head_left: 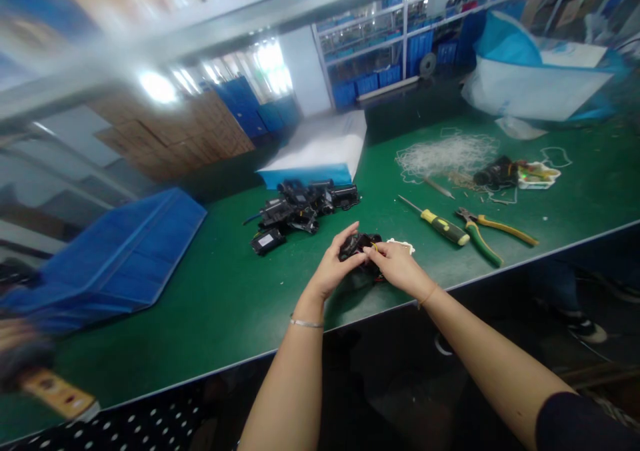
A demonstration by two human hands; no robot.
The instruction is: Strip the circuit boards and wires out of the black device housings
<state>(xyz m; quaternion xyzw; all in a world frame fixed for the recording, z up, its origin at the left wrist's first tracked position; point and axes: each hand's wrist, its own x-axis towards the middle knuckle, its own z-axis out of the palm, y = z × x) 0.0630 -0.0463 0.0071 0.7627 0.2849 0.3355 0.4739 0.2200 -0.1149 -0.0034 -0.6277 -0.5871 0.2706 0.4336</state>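
My left hand [334, 264] and my right hand [397, 264] meet over the green table [210, 298] near its front edge. Both grip one small black plastic part [357, 244] with a bit of yellow wire on it. A small white piece [401, 243] lies just behind my right hand. Beyond the hands a pile of similar black parts [300, 209] lies on the table.
A yellow-handled screwdriver [440, 224] and green-and-yellow pliers [483, 232] lie to the right. Farther back are a tangle of white ties [445, 154], a small white tray [537, 174], a white-and-blue bag [320, 151] and a folded blue crate [120, 258] at left.
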